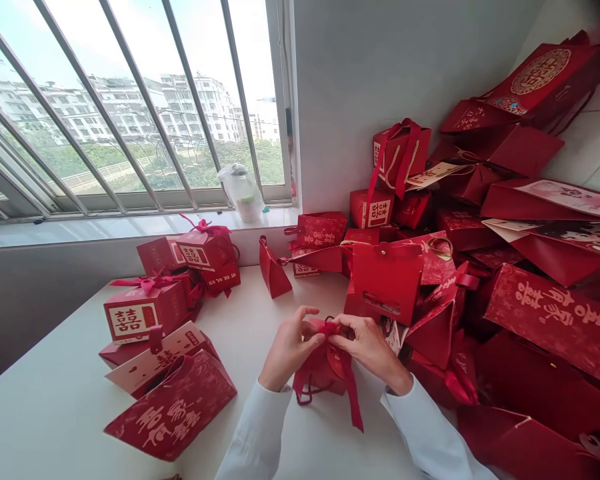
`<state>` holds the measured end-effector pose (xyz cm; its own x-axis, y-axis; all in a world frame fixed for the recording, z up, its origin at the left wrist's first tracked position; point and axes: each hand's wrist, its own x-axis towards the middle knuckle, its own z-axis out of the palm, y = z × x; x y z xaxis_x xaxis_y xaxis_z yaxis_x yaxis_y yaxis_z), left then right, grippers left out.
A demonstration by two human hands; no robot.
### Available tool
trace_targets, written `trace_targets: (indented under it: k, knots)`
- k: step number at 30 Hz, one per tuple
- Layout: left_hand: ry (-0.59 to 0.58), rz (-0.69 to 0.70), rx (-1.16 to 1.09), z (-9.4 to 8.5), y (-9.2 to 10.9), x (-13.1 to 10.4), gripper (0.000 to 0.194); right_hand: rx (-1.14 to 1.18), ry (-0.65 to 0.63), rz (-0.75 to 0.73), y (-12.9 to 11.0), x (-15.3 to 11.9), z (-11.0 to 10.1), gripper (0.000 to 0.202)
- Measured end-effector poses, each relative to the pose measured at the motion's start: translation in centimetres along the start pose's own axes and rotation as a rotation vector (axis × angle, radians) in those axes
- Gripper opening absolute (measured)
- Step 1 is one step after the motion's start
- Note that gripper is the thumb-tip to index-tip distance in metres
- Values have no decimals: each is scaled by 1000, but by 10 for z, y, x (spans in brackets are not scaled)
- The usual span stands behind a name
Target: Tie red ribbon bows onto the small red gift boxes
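A small red gift box (pixel 318 378) stands on the white table in front of me, a dark red cord handle hanging at its near side. Around its top runs a red ribbon (pixel 351 393), one tail draping down the right side. My left hand (pixel 293 343) pinches the ribbon at the top of the box from the left, thumb and fingers closed on it. From the right, my right hand (pixel 364 339) grips the same ribbon with thumb and forefinger. Both hands nearly meet over the box, and the fingers partly hide the middle of the ribbon.
Red boxes with bows (pixel 145 307) and folded red gift bags (pixel 180 407) stand on the left of the white table (pixel 45 387). A big heap of red boxes and bags (pixel 545 300) fills the right. A plastic-wrapped cup (pixel 243 193) sits on the sill by the barred window.
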<state>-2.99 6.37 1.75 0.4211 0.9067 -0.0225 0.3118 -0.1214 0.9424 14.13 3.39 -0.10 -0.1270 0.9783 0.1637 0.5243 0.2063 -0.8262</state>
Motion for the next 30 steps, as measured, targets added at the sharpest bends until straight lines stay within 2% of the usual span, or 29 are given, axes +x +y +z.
trace_targets:
  k: [3,8,12,16,20,25,30]
  knots:
    - [1,9,-28,4,2,0,36,17,-16,11,-2,-1,-2,11]
    - [-64,-68,-182,-5,0,2,41,36,-12,41,-6,-2,-2,11]
    - [-116,-66,-164,-9,-2,1,42,50,-6,48,-5,-2,0,16]
    - [-134,-39,-152,-5,-1,1,44,-4,15,32,-5,-1,2,17]
    - [-122,7,-159,0,2,0,43,-117,60,50,-8,-1,5,12]
    - [-89,-10,-208,-3,4,-2,39,-267,91,48,-9,-2,10,11]
    - [-25,30,-83,-2,0,0,33,-273,87,60,-6,-1,12,13]
